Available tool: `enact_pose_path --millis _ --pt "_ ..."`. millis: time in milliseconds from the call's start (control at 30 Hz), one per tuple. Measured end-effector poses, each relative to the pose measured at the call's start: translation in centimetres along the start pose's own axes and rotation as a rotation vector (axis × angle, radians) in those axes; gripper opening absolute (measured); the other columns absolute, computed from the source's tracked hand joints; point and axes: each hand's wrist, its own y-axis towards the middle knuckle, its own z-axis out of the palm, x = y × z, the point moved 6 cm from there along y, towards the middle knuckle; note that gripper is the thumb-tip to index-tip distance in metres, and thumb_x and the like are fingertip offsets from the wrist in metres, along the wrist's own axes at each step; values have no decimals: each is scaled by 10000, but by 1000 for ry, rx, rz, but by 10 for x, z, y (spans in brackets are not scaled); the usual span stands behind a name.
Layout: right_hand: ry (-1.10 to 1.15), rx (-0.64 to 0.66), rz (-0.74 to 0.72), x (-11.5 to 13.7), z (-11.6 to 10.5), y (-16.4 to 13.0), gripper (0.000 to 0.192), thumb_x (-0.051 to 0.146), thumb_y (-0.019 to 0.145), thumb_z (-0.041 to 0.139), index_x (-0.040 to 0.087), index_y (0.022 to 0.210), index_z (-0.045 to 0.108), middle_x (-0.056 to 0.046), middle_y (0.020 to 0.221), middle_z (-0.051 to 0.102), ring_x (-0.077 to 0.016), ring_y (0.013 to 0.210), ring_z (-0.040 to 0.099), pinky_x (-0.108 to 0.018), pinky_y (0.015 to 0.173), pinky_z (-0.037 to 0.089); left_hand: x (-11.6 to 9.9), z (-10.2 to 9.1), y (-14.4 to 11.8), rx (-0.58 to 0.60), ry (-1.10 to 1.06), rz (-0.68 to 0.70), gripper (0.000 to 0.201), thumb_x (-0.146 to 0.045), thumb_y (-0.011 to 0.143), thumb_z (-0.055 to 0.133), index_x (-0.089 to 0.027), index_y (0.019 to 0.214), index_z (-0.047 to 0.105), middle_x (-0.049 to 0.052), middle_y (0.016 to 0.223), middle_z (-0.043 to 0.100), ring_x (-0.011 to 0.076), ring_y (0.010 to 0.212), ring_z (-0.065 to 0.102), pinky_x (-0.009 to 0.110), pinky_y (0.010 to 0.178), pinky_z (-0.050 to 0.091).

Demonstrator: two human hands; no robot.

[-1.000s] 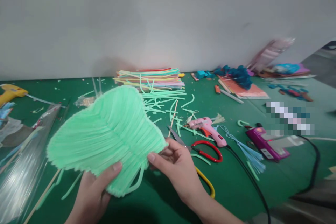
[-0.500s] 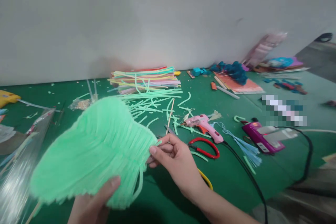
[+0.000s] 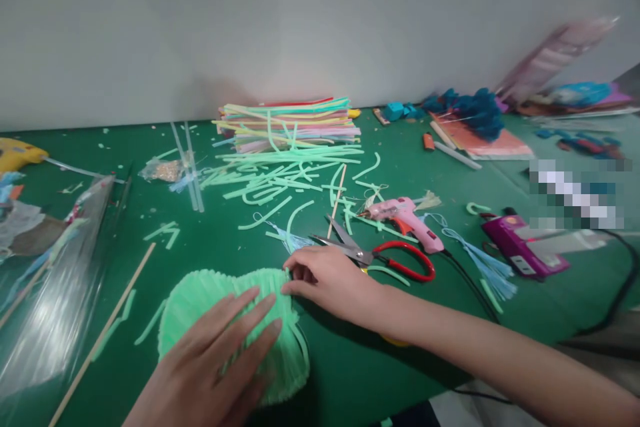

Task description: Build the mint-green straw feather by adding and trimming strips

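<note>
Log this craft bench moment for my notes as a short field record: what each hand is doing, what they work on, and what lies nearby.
surface: green table
work piece: green heart-shaped pipe-cleaner mat, lying flat on the table
left hand: open, palm pressed flat on the mat
right hand: fingertips at the mat's upper edge; cannot tell whether it pinches a strand
nearest tool: red-handled scissors, just beyond the right hand
also nearby: pink glue gun; stack of coloured pipe cleaners; wooden stick; purple glue gun
</note>
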Motion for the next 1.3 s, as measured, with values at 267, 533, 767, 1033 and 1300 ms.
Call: enact_pose_path --millis 267,533,767,1033,1300 --pt "-148 7 -169 2 -5 6 169 196 946 529 160 956 694 -53 864 670 -162 823 609 -271 731 451 12 23 34 142 230 128 602 -400 901 529 -257 1464 367 110 1573 302 317 1414 314 493 1083 373" --pt "-209 46 -115 1 -6 13 122 168 922 556 147 878 669 -43 848 617 -150 768 589 -270 696 461 15 27 27 107 190 148 671 -402 852 570 -175 1457 389 138 1557 330 299 1421 299 425 1181 109" --pt "-207 -114 -16 6 -2 5 131 137 903 567 202 853 669 -45 832 640 -182 780 597 -318 721 487 13 22 35 26 98 94 540 -375 832 577 -170 1331 556 99 1453 503 259 1357 422 378 1187 116" --pt "-132 -74 117 12 4 -13 247 116 934 430 174 1074 625 -73 986 615 -200 933 586 -369 871 518 12 17 40 -19 55 62 476 -413 847 568 -184 1261 620 85 1401 559 251 1298 501 341 1185 125" --pt "-125 -95 62 17 9 -18 324 112 930 428 199 1195 591 -69 1032 604 -204 971 560 -393 916 503 12 21 33 5 51 80 504 -340 840 581 -155 1308 571 136 1433 520 288 1349 434 413 1175 143"
